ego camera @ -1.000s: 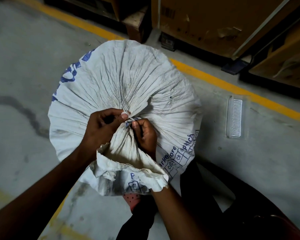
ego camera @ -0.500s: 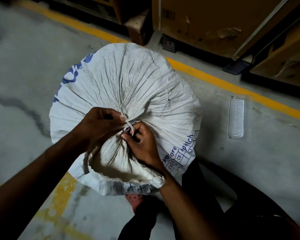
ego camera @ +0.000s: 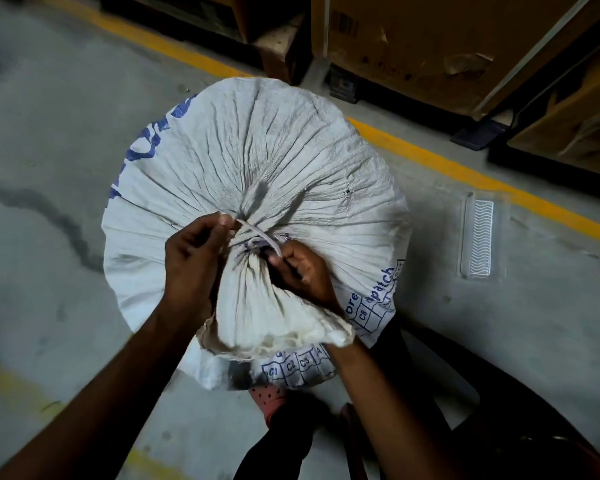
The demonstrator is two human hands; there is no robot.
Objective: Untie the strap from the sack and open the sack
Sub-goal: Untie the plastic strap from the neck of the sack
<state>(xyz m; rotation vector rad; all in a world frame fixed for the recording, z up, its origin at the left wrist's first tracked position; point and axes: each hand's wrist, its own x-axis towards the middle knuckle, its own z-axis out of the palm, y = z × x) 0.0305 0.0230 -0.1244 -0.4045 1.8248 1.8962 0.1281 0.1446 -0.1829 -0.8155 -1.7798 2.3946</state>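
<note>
- White woven plastic sack, full and rounded, stands on the grey concrete floor in the middle of the view, its cloth pleated in fine folds that run inward to a gathered neck.
- Blue print marks the sack: curved letters on its left flank, and a grid of boxes reading C1, C2, C3 and C8 on its near right side.
- Above the tie, the loose mouth of the sack flops toward the camera as a crumpled, frayed-edged bunch.
- Thin pale plastic strap circles the neck, and a short length of it stretches between the two hands.
- Left hand pinches one end of the strap between thumb and forefinger, its grip closed on it, palm against the neck.
- Right hand pinches the strap's other end at the knot, fingers curled tight, wrist resting on the bunched mouth.
- Yellow painted line crosses the floor behind the sack.
</note>
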